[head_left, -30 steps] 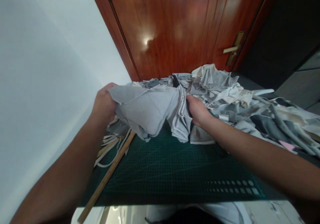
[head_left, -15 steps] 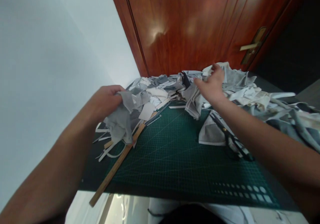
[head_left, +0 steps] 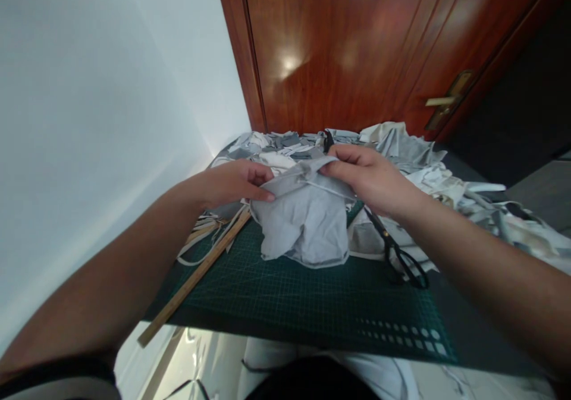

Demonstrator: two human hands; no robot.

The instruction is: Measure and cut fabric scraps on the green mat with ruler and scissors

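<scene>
A light grey piece of fabric (head_left: 307, 227) hangs between my two hands over the green cutting mat (head_left: 285, 305). My left hand (head_left: 243, 183) pinches its upper left edge between thumb and fingers. At the upper right, my right hand (head_left: 361, 171) grips the same piece with its fingertips. The cloth's lower part droops in loose folds. Black-handled scissors (head_left: 395, 245) lie just below my right forearm, partly on another grey and white cloth piece (head_left: 366, 239).
A wooden ruler (head_left: 191, 278) lies slanted at the left, sticking out past the table's front edge. Fabric scraps (head_left: 289, 144) are heaped along the back, against the wooden door (head_left: 348, 61). More cloth (head_left: 468, 192) is piled at the right. A white wall (head_left: 111, 91) stands on the left.
My left hand has moved right with the grey fabric from the left scraps to the middle. My right hand has come down from the back pile and taken hold of it.
</scene>
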